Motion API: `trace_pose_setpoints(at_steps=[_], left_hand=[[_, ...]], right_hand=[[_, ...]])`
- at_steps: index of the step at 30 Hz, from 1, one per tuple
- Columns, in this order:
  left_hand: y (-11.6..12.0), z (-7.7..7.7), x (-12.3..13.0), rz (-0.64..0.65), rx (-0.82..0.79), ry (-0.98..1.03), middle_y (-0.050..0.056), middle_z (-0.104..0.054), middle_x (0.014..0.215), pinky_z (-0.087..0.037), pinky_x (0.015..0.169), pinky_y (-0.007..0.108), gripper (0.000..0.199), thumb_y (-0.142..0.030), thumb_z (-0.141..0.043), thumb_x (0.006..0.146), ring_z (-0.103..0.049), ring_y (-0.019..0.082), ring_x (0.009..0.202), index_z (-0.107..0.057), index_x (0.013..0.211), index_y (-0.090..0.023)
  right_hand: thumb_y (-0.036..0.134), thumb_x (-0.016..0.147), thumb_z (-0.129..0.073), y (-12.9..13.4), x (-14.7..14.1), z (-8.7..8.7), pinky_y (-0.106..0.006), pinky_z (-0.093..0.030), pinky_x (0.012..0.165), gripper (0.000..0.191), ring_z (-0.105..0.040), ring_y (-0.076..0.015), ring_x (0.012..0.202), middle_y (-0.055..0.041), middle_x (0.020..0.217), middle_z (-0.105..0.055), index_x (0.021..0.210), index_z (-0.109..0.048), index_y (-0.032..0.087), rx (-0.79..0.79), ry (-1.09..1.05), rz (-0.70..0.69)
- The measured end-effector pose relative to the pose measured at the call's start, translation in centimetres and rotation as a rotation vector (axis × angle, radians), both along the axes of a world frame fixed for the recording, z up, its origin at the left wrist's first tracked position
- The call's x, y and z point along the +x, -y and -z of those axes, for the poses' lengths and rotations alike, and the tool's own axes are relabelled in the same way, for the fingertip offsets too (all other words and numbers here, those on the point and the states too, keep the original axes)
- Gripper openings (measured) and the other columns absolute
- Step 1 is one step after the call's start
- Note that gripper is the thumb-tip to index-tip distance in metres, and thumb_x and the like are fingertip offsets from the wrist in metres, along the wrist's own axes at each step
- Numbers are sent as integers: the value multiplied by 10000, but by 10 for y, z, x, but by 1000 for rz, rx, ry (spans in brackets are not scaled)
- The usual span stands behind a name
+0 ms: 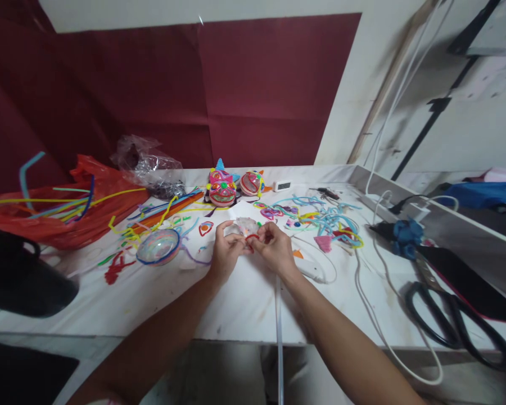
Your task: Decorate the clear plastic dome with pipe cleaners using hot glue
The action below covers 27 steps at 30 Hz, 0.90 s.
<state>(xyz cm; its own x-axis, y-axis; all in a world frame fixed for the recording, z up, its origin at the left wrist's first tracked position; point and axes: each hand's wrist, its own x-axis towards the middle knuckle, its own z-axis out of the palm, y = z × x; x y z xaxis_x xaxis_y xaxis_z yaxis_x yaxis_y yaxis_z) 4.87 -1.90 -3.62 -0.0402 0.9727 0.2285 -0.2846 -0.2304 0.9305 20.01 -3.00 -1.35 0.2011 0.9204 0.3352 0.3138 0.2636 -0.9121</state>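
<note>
Both hands meet over the middle of the white table. My left hand (227, 250) pinches one side of a small loop of red pipe cleaner (252, 238). The fingers of my right hand (274, 247) are closed on its other side. Just behind the fingertips lies a crumpled clear plastic piece (247, 225). Left of my left hand are a small orange, white and blue pipe cleaner eye shape (206, 228) and a clear dome (158, 246) edged with blue pipe cleaner. Beside my right wrist rests a white glue gun (310, 269) with its cord.
Two colourful pipe cleaner lion heads (221, 188) stand at the back. Tangled pipe cleaners (329, 216) lie right, near large black scissors (455, 315) and loose cables. Leftward are a red plastic bag (105, 197), a red pipe cleaner bundle (117, 268) and a black jug (25, 275).
</note>
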Motion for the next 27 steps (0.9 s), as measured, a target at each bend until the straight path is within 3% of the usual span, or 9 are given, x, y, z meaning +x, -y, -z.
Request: trace_pose_setpoints(at_steps=[10, 16, 27], left_hand=[[1, -4, 1, -6, -23, -7, -66, -756, 761, -676, 648, 314, 674, -290, -862, 672, -758, 188, 707, -538, 1263, -269], [-4, 6, 2, -39, 3, 24, -63, -750, 742, -649, 602, 284, 712, -336, -867, 659, -756, 191, 691, -535, 1284, -263], [-13, 21, 2, -59, 20, 12, -62, -760, 752, -681, 621, 333, 735, -331, -918, 693, -791, 222, 688, -552, 1328, -265]], right_hand=[[348, 730, -827, 1, 1, -2, -340, -455, 643, 238, -593, -193, 615, 55, 666, -636, 806, -607, 294, 1, -1, -14], [366, 726, -809, 2, 1, -3, -352, -452, 661, 224, -596, -200, 629, 47, 676, -647, 803, -611, 291, -1, -3, -21], [399, 731, -766, 2, 1, -3, -356, -477, 671, 211, -610, -205, 640, 36, 684, -655, 813, -608, 285, 28, -1, -29]])
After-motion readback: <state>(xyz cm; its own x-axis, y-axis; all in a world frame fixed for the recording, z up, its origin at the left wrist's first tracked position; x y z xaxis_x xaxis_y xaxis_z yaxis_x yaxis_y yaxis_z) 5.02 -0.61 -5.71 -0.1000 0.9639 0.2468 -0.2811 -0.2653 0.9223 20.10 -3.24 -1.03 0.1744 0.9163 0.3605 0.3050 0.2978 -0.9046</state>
